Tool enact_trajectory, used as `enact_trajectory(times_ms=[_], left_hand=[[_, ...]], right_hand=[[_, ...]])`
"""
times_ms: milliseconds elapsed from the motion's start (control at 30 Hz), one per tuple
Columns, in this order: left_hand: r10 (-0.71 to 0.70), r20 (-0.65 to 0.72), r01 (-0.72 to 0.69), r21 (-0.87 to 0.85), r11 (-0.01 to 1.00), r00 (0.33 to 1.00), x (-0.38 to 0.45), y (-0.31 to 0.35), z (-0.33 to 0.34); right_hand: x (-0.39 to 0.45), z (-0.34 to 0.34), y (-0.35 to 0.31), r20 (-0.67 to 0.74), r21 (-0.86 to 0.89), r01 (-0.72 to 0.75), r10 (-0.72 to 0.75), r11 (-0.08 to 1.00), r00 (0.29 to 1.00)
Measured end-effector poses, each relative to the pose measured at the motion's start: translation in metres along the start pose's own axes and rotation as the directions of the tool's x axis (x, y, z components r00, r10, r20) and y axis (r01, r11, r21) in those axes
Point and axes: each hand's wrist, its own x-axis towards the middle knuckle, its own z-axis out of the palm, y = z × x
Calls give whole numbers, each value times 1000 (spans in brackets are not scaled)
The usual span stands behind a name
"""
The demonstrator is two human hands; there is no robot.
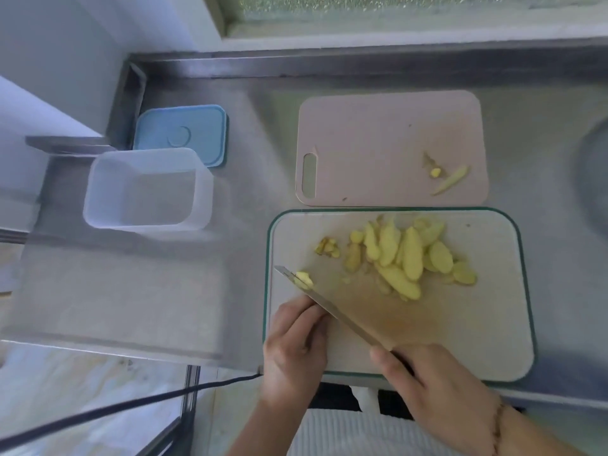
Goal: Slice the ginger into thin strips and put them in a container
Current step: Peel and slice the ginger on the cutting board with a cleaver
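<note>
Right grip [424, 383] wraps the handle of a knife [332, 307], whose blade angles up and left across the white cutting board [477, 340]. Left grip [296, 343] rests at the board's left edge, fingers bent against the blade's side; whether they pinch anything is hard to tell. A small ginger bit [304, 279] sits on the blade near its tip. Ginger slices [408, 255] lie piled mid-board. The knife handle is mostly hidden by the hand. On the steel worktop [164, 291], well left, stands a clear container [148, 189] with a blue lid [181, 133] behind it; a pink board [378, 146] with scraps [450, 181] lies beyond.
</note>
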Motion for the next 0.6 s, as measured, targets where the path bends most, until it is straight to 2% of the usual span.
enact_trajectory(times_ms=[167,267,400,600], left_hand=[[-25,-61,27,33,999,998,-3,5,5],[-47,-59,49,44,998,997,-2,4,5],[-41,-60,43,48,998,997,-3,4,5],[-12,-80,14,33,999,997,-5,0,7]], right_hand=[[4,-6,5,50,-25,5,-3,1000,999],[11,-12,7,54,-38,53,-51,998,997],[24,-24,-1,126,-42,105,-99,994,987],[37,-36,4,203,-14,30,-27,999,979]])
